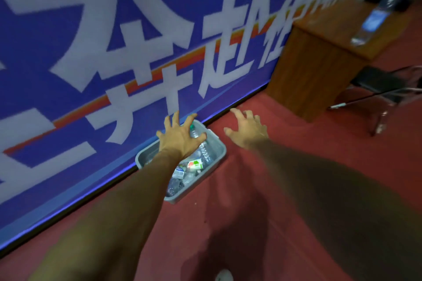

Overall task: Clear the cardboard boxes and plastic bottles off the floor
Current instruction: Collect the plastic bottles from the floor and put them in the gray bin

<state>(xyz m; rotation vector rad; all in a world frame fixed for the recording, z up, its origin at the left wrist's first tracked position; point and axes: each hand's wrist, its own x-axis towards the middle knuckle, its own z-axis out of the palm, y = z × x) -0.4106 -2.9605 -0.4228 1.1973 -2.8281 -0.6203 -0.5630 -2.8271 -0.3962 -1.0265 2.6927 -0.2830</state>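
Both hands are stretched forward with the fingers spread wide, and neither one holds anything. The left hand (180, 137) hangs over the far end of a grey bin (215, 143); whether its fingers touch what lies inside I cannot tell. The right hand (247, 131) is just beside the bin, on its right, above the bare red floor (262, 212). Under the left hand, inside the bin, lies a clear plastic bottle (205, 154) with a green cap. Nearer to the person than that hand there are small cartons (194, 164) and more crumpled clear plastic. The bin stands on the floor, close against a blue banner (68, 75) with big white letters, which runs to the left of both hands. Beyond the right hand and to its right stands a wooden desk (319, 59) with a blurred bottle (374, 18) on it. Right of the right hand is a black chair (376, 82) with thin metal legs.
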